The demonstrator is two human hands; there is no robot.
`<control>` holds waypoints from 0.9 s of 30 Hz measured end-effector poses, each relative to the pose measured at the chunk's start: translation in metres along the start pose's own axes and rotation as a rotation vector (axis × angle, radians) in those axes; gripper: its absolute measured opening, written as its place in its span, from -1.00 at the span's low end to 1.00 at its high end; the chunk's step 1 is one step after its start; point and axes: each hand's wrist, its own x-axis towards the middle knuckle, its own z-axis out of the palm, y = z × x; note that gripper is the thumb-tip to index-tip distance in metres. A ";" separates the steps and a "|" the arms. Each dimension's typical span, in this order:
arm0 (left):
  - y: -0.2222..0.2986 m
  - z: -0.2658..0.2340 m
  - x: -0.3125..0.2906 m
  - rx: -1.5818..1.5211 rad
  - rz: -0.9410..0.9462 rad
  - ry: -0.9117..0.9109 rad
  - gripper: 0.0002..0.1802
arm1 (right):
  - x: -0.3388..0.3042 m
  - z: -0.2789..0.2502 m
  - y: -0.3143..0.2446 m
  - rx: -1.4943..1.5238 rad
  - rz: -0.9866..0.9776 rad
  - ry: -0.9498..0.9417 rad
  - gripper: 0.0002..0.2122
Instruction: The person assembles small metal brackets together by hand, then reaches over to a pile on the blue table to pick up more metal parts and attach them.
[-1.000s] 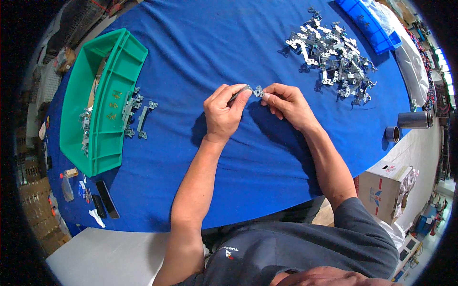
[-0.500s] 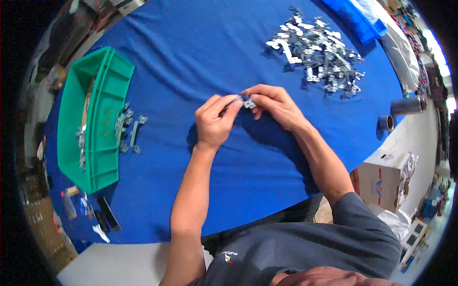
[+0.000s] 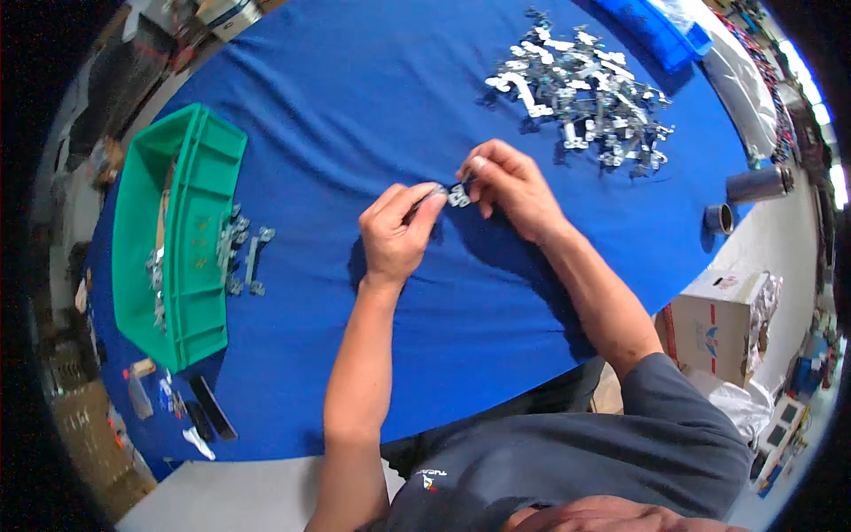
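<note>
Over the middle of the blue cloth, my left hand is closed in a pinch on a small silver metal bracket. Its looped end sticks out between my two hands, and the rest is hidden by the fingers. My right hand is just to the right of it, thumb and index finger pressed together at the bracket's upper end. A small dark bit shows at those fingertips, too small to name. Farther off at the right lies a heap of similar metal brackets.
A green plastic bin with metal parts inside stands at the left, several brackets beside it. A phone-like black slab lies near the front left. At the right are a metal cylinder, a short ring and a blue tray.
My right fingertips have drawn slightly up and away from the bracket, showing more of its looped end. My left hand keeps its pinch. The whole view has shifted a little.
</note>
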 end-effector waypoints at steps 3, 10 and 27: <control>0.003 -0.001 0.002 0.000 -0.019 0.024 -0.89 | 0.000 -0.005 0.000 -0.036 0.020 -0.059 -0.84; 0.003 -0.004 0.001 -0.019 -0.045 0.064 -0.87 | -0.006 0.001 -0.009 -0.315 0.069 -0.184 -0.82; 0.002 -0.001 0.001 -0.021 -0.045 0.007 -0.88 | -0.004 0.000 -0.005 -0.201 0.022 -0.201 -0.82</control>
